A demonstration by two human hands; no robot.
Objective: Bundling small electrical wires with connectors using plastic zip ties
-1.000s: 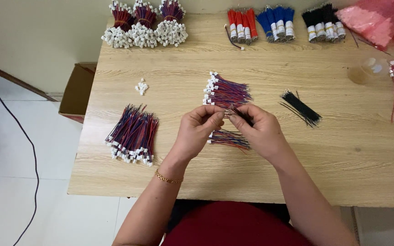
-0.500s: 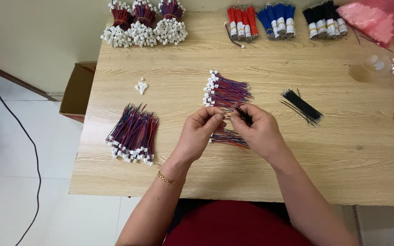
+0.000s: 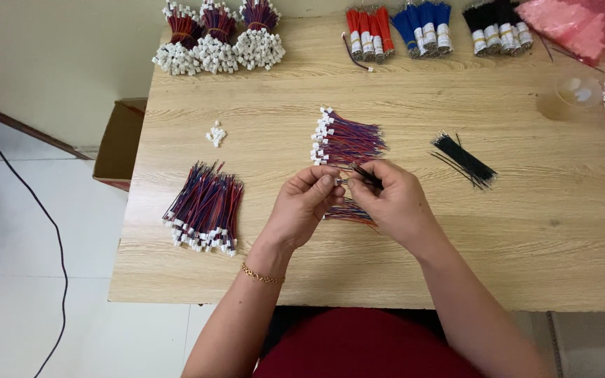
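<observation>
Both hands meet at mid-desk (image 3: 456,266). The left hand (image 3: 302,206) and right hand (image 3: 393,203) have their fingers pinched shut on a thin black tie (image 3: 364,175) and a small wire bundle (image 3: 350,211) that lies under them. A loose wire pile (image 3: 348,136) sits just beyond, black ties (image 3: 465,159) to the right, a finished pile (image 3: 204,206) near the left edge. Bare wood runs along the near edge.

1. A loose pile of red-and-blue leads (image 3: 205,207) lay on the left of the table (image 3: 456,266).
2. Red (image 3: 367,31), blue (image 3: 425,26) and black bundles (image 3: 495,26) lined the far edge.
3. A cardboard box (image 3: 120,143) stood on the floor (image 3: 29,280).
</observation>
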